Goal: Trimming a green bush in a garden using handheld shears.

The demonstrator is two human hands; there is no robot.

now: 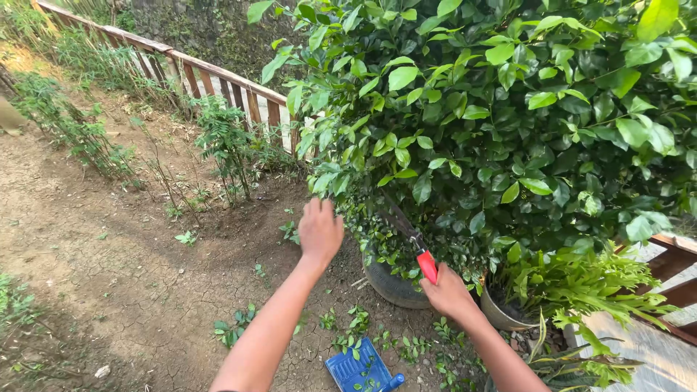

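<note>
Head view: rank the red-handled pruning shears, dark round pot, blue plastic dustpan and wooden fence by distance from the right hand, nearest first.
1. Red-handled pruning shears: held in the right hand.
2. Dark round pot: just left of it, under the bush.
3. Blue plastic dustpan: on the ground, lower left.
4. Wooden fence: far upper left.

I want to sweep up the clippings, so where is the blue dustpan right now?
The blue dustpan lies on the cracked dirt at the bottom edge of the head view, between the person's forearms, in front of the dark pot under the bush.
</note>
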